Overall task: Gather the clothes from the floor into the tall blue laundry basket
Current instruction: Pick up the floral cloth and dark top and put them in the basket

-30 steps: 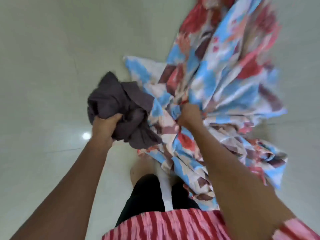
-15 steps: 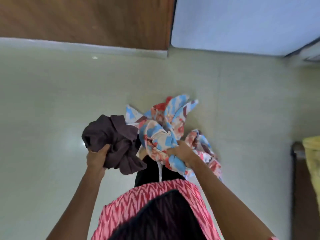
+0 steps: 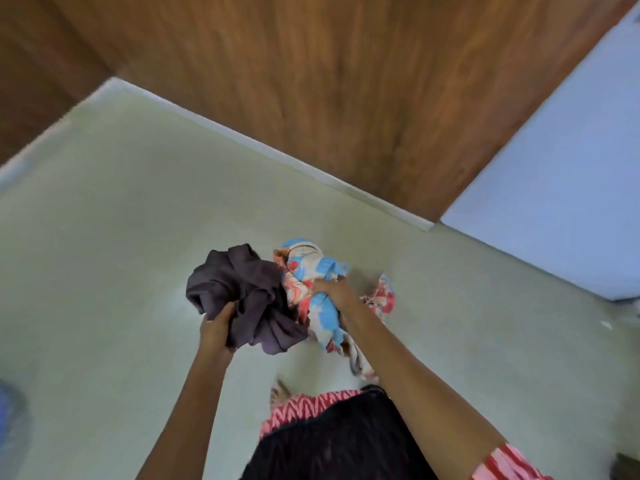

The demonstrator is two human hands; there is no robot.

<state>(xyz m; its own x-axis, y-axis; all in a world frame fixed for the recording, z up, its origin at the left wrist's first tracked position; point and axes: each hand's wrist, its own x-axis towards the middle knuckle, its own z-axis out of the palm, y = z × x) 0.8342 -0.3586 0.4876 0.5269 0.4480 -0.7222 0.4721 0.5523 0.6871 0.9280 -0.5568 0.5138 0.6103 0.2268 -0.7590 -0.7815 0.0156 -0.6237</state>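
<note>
A bunched dark purple-brown garment (image 3: 242,289) hangs in front of me, gripped from below by my left hand (image 3: 216,329). Right beside it is a wadded blue, red and white patterned cloth (image 3: 308,271), with my right hand (image 3: 334,292) closed over it. A loose end of that cloth (image 3: 381,299) trails down behind my right forearm. Both bundles are held off the pale floor and touch each other. A blurred blue shape (image 3: 8,407) shows at the left edge; I cannot tell whether it is the laundry basket.
A brown wooden panel (image 3: 329,98) with a white skirting strip runs across the back. A pale blue wall (image 3: 561,202) stands at the right. The pale tiled floor (image 3: 104,254) spreads around me. My bare foot (image 3: 278,393) is below the bundles.
The patterned cloth went from spread wide to a tight wad in my right hand. The view has turned, and the wooden panel now fills the top. The dark garment stayed in my left hand.
</note>
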